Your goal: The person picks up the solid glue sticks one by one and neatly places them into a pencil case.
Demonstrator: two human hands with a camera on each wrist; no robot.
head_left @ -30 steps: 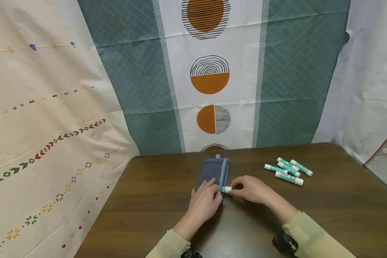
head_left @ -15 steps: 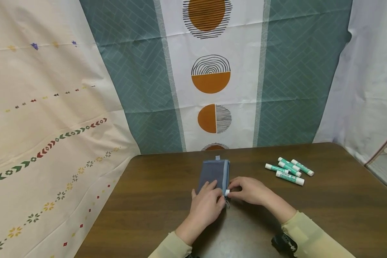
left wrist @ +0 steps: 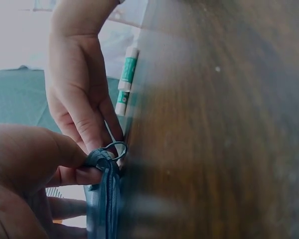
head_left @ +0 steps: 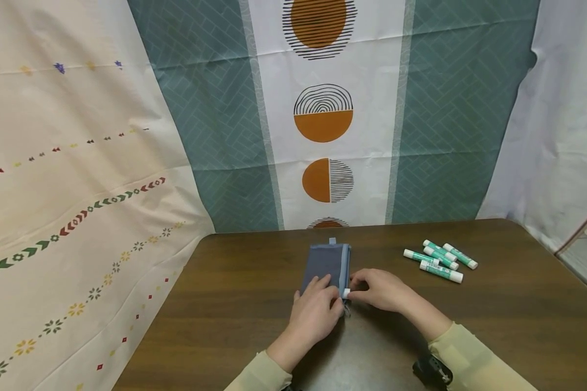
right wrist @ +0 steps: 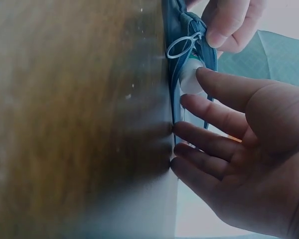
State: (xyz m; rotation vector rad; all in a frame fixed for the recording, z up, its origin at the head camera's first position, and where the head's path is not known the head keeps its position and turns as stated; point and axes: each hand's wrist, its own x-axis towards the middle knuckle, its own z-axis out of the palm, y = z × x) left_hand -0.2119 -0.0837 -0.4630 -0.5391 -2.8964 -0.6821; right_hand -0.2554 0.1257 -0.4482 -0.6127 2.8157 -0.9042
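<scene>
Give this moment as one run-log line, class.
left hand: pinches edge of pouch | right hand: pinches white end of stick | stick: partly inside pouch | five green-white sticks: on table

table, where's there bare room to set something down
Bare wood lies between the blue pouch and the left edge of the table, and beyond the right hand, between pouch and loose tubes. Crowded: around pouch and left hand, and at the tubes.

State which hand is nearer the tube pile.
Right. The right hand, beside the pouch, is left of the tube pile; the left hand, on the pouch, lies farther left.
</scene>
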